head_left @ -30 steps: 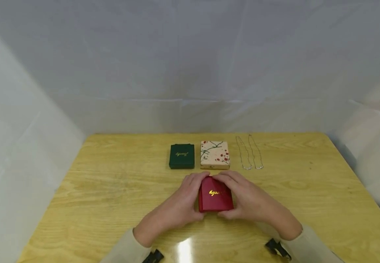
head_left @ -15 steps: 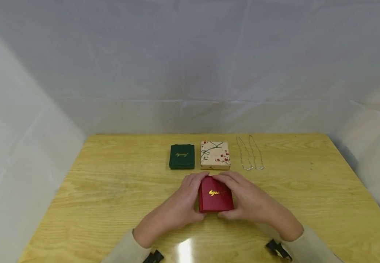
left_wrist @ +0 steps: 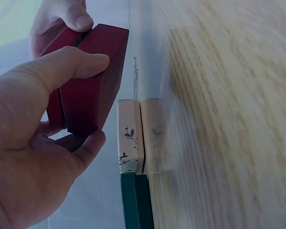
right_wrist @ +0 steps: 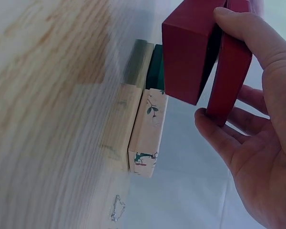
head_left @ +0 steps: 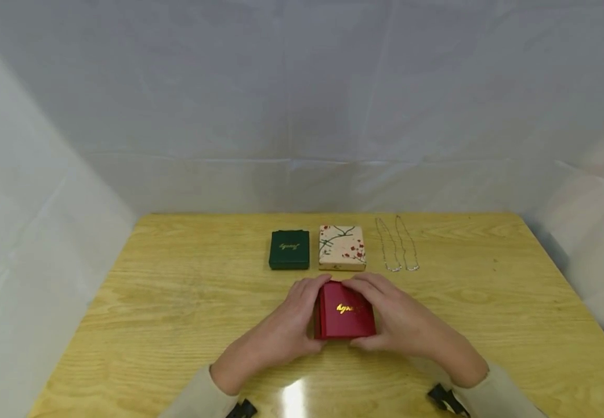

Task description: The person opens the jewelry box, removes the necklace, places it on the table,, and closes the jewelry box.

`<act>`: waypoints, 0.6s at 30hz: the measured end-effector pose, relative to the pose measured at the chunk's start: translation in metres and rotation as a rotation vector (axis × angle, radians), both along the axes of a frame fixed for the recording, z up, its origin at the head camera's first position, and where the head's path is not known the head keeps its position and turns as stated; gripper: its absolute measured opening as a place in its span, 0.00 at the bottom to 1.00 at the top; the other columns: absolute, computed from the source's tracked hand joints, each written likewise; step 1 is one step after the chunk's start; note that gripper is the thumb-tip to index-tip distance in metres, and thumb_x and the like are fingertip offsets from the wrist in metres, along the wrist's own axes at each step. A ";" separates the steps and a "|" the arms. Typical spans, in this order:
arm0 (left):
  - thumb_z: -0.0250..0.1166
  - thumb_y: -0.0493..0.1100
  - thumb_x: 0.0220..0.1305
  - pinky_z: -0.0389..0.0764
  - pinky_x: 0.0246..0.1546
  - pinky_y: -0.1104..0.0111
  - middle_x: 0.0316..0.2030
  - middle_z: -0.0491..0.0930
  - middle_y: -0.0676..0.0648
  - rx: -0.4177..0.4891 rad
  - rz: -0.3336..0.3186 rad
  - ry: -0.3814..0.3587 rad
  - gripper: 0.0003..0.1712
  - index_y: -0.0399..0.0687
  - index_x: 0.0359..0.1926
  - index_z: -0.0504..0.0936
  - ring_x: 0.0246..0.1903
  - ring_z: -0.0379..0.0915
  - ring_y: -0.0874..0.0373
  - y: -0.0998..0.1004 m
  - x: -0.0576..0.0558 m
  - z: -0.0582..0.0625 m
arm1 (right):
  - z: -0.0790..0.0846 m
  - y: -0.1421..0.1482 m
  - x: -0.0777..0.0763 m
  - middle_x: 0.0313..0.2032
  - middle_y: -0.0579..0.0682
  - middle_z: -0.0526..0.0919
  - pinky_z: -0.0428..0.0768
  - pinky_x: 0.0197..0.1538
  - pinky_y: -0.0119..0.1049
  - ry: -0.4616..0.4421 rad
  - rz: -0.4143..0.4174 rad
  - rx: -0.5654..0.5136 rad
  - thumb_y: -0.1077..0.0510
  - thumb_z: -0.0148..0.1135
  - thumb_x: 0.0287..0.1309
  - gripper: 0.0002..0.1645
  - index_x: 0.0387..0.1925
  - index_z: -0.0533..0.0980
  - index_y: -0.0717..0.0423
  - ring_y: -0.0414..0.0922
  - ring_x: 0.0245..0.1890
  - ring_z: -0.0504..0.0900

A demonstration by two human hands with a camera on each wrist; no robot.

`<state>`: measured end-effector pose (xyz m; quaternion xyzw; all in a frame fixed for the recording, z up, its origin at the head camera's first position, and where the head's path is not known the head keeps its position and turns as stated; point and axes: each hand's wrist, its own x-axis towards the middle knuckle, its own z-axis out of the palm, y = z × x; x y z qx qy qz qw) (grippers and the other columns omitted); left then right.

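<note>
A red jewelry box (head_left: 347, 310) with gold lettering is between my two hands, off the tabletop in the wrist views. My left hand (head_left: 296, 319) grips its base (left_wrist: 97, 102), thumb along one side and fingertips on the opposite one. With its thumb and fingers my right hand (head_left: 398, 316) holds the lid (right_wrist: 231, 71). A dark wedge-shaped gap parts lid and base in the right wrist view, wider towards the near end there. The inside of the box is hidden.
Behind the hands a green jewelry box (head_left: 289, 249) and a cream floral box (head_left: 342, 248) stand side by side on the wooden table (head_left: 176, 313). To their right lie two thin chain necklaces (head_left: 395, 247). White sheeting (head_left: 302, 116) hangs behind.
The lid has shifted slightly right and lifted at its left side, with more of the base showing there. My right hand has moved a little right with it.
</note>
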<state>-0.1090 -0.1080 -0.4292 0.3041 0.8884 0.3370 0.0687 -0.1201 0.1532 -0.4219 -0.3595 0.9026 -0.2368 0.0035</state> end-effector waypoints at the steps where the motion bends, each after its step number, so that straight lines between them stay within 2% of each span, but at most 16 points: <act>1: 0.85 0.36 0.50 0.70 0.71 0.58 0.72 0.64 0.44 0.000 0.004 -0.002 0.67 0.44 0.82 0.50 0.71 0.60 0.52 -0.001 0.000 -0.001 | 0.000 0.001 0.000 0.70 0.52 0.71 0.80 0.64 0.48 0.000 -0.002 0.001 0.42 0.88 0.45 0.61 0.75 0.67 0.56 0.50 0.68 0.72; 11: 0.85 0.37 0.51 0.69 0.72 0.56 0.73 0.66 0.42 -0.006 0.022 -0.052 0.67 0.45 0.83 0.51 0.71 0.61 0.53 -0.005 -0.001 -0.004 | 0.001 0.017 0.004 0.70 0.50 0.71 0.80 0.64 0.50 -0.014 -0.061 0.022 0.42 0.89 0.43 0.61 0.76 0.68 0.52 0.50 0.68 0.73; 18: 0.85 0.37 0.50 0.69 0.72 0.54 0.73 0.66 0.41 -0.012 0.026 -0.054 0.67 0.44 0.83 0.51 0.71 0.61 0.52 -0.006 -0.003 -0.010 | 0.003 0.035 0.007 0.71 0.50 0.70 0.80 0.64 0.51 -0.027 -0.093 0.046 0.40 0.88 0.44 0.60 0.75 0.68 0.51 0.51 0.69 0.73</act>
